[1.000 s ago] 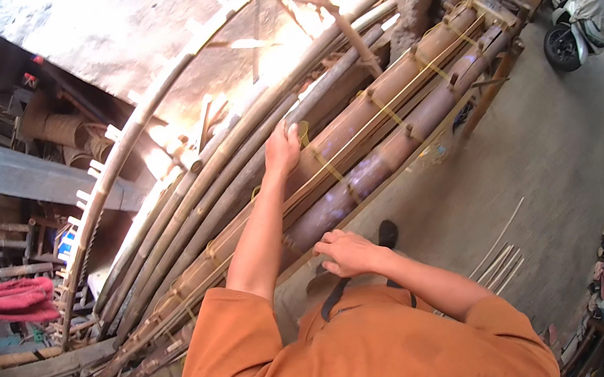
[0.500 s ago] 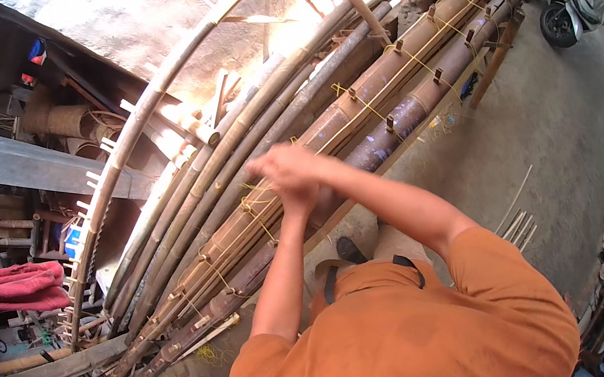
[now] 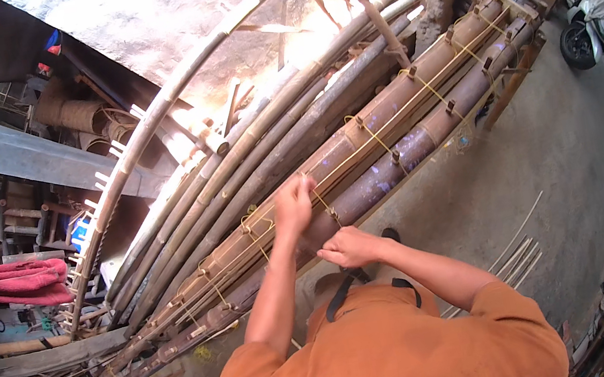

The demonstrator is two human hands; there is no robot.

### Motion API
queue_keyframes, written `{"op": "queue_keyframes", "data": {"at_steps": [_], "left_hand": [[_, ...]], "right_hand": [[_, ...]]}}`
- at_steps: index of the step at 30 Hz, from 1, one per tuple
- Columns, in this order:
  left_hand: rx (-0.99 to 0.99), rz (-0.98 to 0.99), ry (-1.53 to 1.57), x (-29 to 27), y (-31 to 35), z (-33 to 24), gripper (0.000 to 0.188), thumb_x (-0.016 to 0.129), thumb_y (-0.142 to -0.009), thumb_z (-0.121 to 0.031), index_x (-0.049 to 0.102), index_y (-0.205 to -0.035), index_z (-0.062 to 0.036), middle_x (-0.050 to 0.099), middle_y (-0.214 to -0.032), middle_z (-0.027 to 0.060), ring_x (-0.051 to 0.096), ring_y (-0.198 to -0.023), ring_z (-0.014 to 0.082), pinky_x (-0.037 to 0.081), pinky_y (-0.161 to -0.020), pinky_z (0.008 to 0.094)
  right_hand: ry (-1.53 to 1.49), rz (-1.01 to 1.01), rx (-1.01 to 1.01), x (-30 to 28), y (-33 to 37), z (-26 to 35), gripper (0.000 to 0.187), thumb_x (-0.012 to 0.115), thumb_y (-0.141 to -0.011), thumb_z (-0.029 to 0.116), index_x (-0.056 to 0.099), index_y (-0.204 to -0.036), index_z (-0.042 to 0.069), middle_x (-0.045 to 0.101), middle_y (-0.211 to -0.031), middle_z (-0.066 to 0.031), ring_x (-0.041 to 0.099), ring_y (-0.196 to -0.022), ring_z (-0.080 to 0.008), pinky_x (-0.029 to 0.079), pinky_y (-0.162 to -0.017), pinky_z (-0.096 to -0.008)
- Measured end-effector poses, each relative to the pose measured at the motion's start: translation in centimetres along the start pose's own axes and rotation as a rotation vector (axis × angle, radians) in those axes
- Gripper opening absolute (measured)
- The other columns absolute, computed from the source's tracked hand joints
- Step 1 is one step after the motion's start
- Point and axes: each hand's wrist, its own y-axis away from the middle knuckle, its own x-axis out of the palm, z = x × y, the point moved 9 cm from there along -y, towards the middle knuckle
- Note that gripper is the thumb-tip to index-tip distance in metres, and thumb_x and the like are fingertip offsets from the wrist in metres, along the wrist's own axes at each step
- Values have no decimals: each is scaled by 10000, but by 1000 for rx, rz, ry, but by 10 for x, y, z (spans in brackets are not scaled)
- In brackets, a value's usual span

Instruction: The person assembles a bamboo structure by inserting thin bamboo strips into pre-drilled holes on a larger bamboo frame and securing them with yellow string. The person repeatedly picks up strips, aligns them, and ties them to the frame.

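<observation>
Two thick brown bamboo poles, the far pole (image 3: 377,112) and the near pole (image 3: 415,144), run side by side from lower left to upper right. Pegs stand along both, with yellow cord (image 3: 322,199) strung across between them. My left hand (image 3: 294,206) is closed at the far pole, its fingers pinched on the cord's upper end. Closer to my body, my right hand (image 3: 351,247) makes a fist at the near pole's edge, just below a peg (image 3: 333,215). Whatever lies inside the right fist is hidden.
Beyond the two poles lie several long bamboo poles (image 3: 254,144). A curved bamboo frame with pegs (image 3: 166,103) arches over them. Thin strips (image 3: 521,263) lie on the concrete floor to the right. A red cloth (image 3: 15,286) hangs at left; a covered motorbike (image 3: 603,14) stands far right.
My hands, together over the poles before, have come apart. The right has drawn back toward my body and the left has stayed near the far pole. The view has shifted slightly.
</observation>
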Motion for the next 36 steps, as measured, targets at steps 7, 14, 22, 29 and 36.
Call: {"op": "queue_keyframes", "data": {"at_steps": [7, 14, 22, 29, 36], "left_hand": [[-64, -314, -376, -22, -96, 61, 334, 515, -1003, -306, 715, -959, -42, 720, -884, 199, 708, -853, 333, 530, -798, 441], [-16, -177, -387, -103, -37, 41, 440, 541, -994, -337, 589, -1296, -21, 705, -997, 218, 676, -954, 377, 505, -844, 467], [39, 103, -611, -131, 118, 84, 278, 660, -935, -253, 637, -1106, -36, 702, -1019, 189, 668, -967, 321, 456, -770, 436], [137, -177, -608, -128, 120, 136, 272, 509, -995, -298, 642, -1155, -122, 685, -1069, 223, 640, -1011, 366, 342, -807, 531], [-11, -24, -382, -136, 120, 118, 291, 456, -1022, -298, 697, -1056, -139, 720, -950, 161, 663, -927, 394, 333, -859, 523]], "right_hand": [[286, -134, -174, 9, 3, -4, 380, 580, -897, 270, 621, -621, 13, 608, -610, -202, 628, -646, -402, 509, -690, -483], [-119, 19, 9, 111, -5, 20, 282, 630, -899, 245, 636, -1079, 28, 687, -1061, -114, 664, -950, -273, 507, -906, -391], [-1373, -1206, 111, 125, -30, 11, 204, 469, -1016, 288, 558, -898, 147, 612, -796, -18, 589, -784, -155, 490, -756, -310], [665, -205, 71, 90, -196, 128, 520, 387, -1012, 539, 753, -1080, 176, 708, -1022, -160, 670, -960, -356, 465, -903, -547], [308, -92, -423, 59, -167, 155, 489, 487, -1024, 383, 574, -761, -19, 577, -697, -151, 606, -671, -169, 462, -652, -366]]}}
